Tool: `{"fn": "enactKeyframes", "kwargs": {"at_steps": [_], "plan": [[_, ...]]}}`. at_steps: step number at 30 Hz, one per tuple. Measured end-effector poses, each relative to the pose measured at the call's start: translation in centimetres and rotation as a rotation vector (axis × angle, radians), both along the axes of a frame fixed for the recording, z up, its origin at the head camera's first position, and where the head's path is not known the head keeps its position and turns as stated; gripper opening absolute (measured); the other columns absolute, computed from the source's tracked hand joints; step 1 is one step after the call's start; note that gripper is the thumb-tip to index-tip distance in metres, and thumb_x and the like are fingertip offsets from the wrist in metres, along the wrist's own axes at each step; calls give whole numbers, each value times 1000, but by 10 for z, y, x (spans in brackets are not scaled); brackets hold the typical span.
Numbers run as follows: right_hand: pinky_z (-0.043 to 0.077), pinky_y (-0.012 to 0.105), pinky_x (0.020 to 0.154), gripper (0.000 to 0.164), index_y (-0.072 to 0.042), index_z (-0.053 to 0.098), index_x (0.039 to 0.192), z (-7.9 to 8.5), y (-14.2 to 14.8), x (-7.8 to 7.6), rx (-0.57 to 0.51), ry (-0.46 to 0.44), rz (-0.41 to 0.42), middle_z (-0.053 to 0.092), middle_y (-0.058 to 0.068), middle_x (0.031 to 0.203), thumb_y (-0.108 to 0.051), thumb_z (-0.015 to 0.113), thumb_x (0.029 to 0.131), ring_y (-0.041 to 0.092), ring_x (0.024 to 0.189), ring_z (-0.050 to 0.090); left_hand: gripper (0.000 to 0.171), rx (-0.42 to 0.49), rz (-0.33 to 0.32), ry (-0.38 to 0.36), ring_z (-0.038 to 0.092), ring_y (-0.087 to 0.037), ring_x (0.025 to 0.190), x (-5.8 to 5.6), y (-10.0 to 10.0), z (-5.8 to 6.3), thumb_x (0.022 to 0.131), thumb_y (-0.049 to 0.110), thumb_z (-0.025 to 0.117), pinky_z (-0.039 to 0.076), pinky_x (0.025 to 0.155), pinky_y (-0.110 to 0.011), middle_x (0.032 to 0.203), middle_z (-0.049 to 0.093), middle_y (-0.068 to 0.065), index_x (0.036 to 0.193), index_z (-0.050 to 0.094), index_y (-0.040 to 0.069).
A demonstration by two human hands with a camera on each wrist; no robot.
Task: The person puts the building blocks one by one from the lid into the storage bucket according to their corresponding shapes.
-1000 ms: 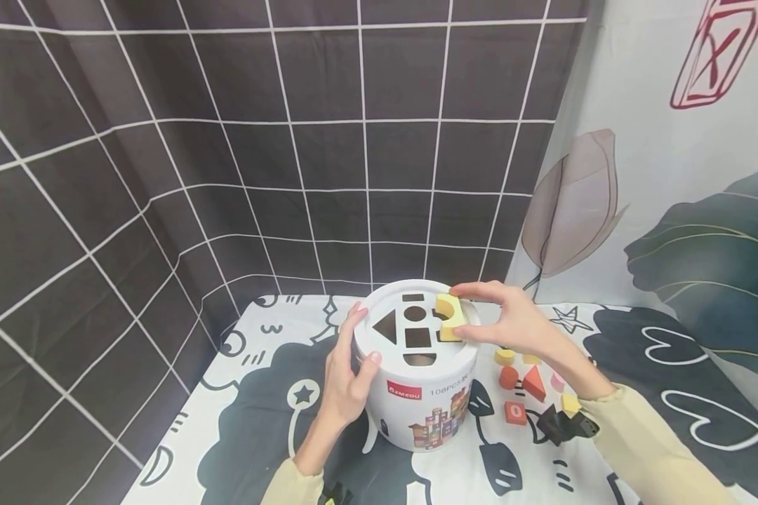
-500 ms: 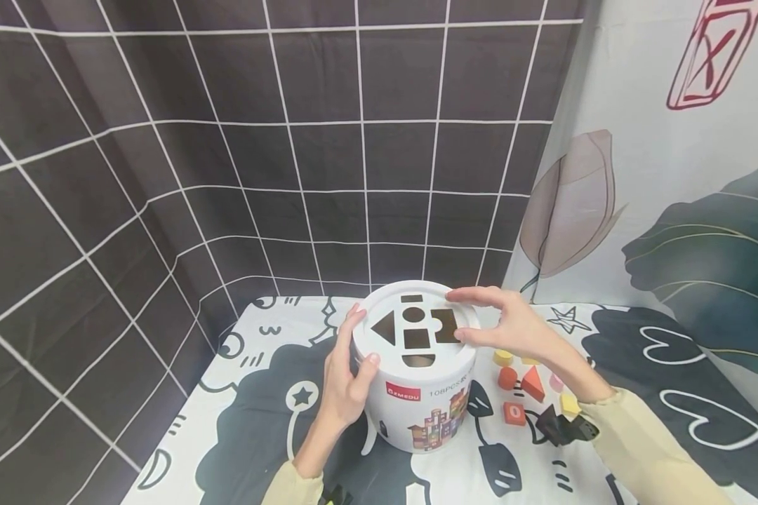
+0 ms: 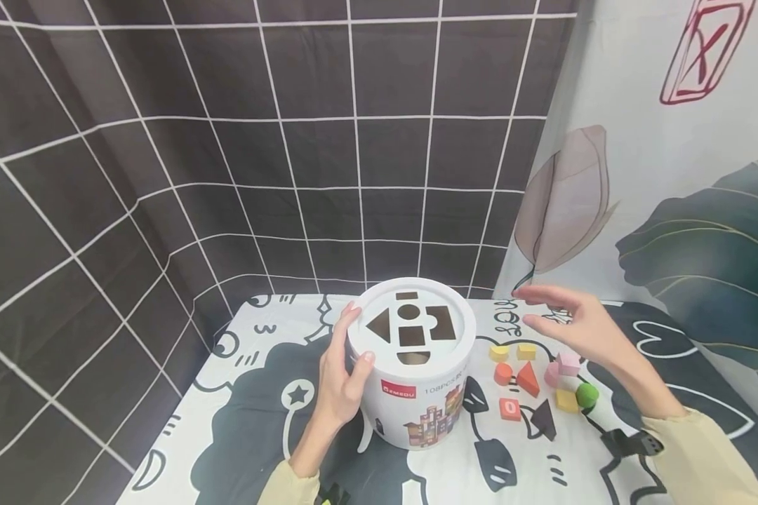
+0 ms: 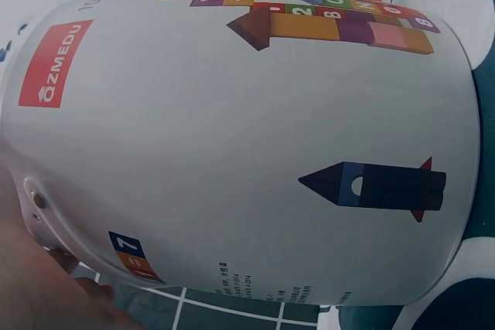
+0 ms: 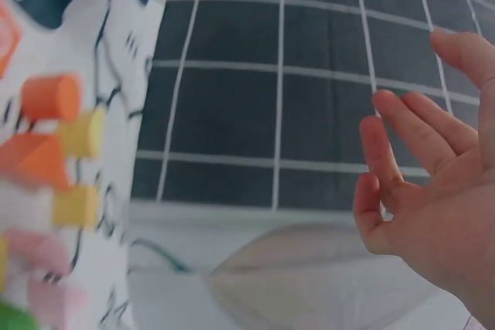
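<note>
I've got the rig over a white cloth [image 3: 265, 372] with black cartoon doodles, plus a dark, wavy curtain [image 3: 316, 154] with white grid lines behind and a pale floral curtain [image 3: 657, 140] at right. Left hand [image 3: 338, 380] is holding the smooth white cylindrical bucket [image 3: 387, 417] by its rim; it stands upright on the cloth, shaped holes up top. Right hand [image 3: 577, 325] is spread wide, holding zilch, near a red wedge block [image 3: 528, 380] and round green block [image 3: 587, 395].

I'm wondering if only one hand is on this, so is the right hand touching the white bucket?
Apart. The head view shows it: a wide gap lies between the right hand and the white bucket.
</note>
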State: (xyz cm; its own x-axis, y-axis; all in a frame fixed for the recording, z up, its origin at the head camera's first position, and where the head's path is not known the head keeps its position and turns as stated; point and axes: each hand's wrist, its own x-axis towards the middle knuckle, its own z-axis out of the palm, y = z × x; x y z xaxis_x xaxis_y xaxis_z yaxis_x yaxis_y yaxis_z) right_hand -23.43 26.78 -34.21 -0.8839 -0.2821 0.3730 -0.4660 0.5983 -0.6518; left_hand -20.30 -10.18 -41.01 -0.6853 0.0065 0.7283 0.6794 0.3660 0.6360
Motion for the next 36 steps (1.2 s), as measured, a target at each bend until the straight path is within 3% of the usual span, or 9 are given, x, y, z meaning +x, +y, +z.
{"fn": "enactKeyframes", "kwargs": {"at_steps": [7, 9, 12, 19, 29, 32, 36], "plan": [[42, 17, 84, 42, -10, 66, 130, -24, 30, 9, 31, 39, -97, 68, 12, 123, -15, 76, 89, -9, 104, 53, 63, -3, -3, 2, 41, -30, 140, 0, 0, 1, 84, 22, 53, 33, 108, -57, 153, 43, -15, 144, 48, 3], [41, 11, 82, 41, -8, 67, 128, -29, 37, 12, 27, 36, -113, 68, 14, 122, -14, 77, 88, -10, 101, 54, 63, -1, -4, 1, 41, -30, 140, 0, 0, 1, 84, 22, 53, 33, 108, -58, 153, 43, -15, 144, 48, 3], [43, 10, 81, 41, -5, 66, 128, -36, 46, 17, 21, 18, -123, 67, 14, 121, -14, 76, 89, -10, 99, 54, 64, 1, -4, 1, 42, -31, 140, 0, 0, 1, 84, 22, 53, 33, 107, -59, 153, 43, -15, 144, 47, 3], [44, 7, 79, 43, -2, 64, 128, -56, 64, 30, -5, -10, -176, 67, -9, 115, -15, 76, 89, -13, 98, 55, 63, 1, -4, 4, 41, -31, 140, 0, 0, 0, 84, 22, 53, 34, 108, -58, 153, 44, -14, 144, 48, 4], [45, 6, 75, 49, 3, 60, 131, -86, 86, 40, -42, -109, -262, 62, -24, 110, -18, 77, 89, -17, 96, 54, 63, 4, -6, -8, 40, -31, 141, 2, 0, 1, 85, 23, 53, 33, 110, -53, 154, 43, -13, 145, 48, 5], [45, 6, 75, 50, 3, 59, 131, -92, 89, 42, -43, -128, -279, 64, -21, 110, -18, 76, 90, -19, 95, 52, 63, 3, -6, -3, 41, -32, 140, 2, 0, 1, 85, 22, 53, 33, 110, -53, 153, 43, -13, 145, 48, 5], [46, 7, 73, 50, 4, 59, 131, -98, 91, 43, -39, -147, -303, 70, 0, 113, -18, 76, 90, -19, 93, 52, 63, 3, -3, 2, 41, -30, 140, 1, 0, 1, 84, 22, 53, 34, 108, -56, 153, 43, -13, 144, 48, 5]]}}
